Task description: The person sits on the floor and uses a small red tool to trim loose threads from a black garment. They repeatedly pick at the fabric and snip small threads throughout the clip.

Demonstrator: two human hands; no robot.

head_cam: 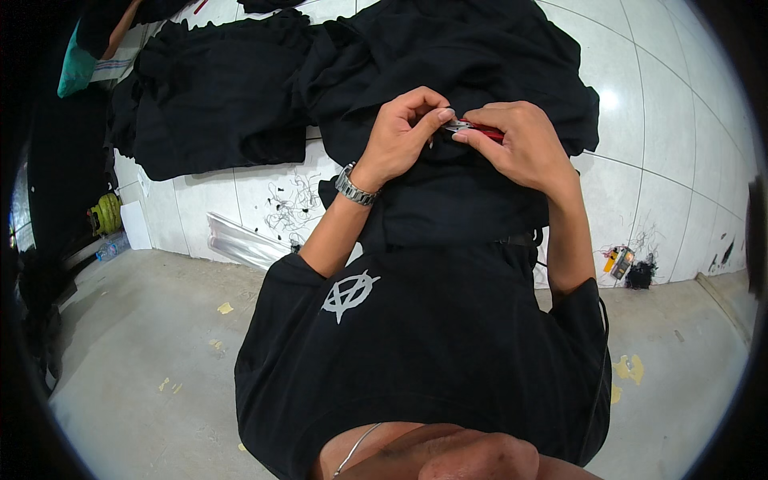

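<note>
My right hand (525, 141) is closed around red-handled thread snips (487, 131), their metal blades pointing left. Against the blade tips, my left hand (405, 129) pinches a bit of black cloth between thumb and fingers; the exact spot is small and partly hidden. Both hands are over a large black garment (462, 54), which spreads in loose folds across the white tiles and down towards my lap. A metal-band watch (355, 187) circles my left wrist.
Left of the garment lies a stack of black fabric pieces (222, 108). Thread scraps (294, 201) and clear plastic bags (249, 240) are on the white tiled surface (672, 162). A small orange-and-grey item (618, 262) lies at right beside a dark thread clump (641, 274). Another person's arm (122, 27) shows upper left.
</note>
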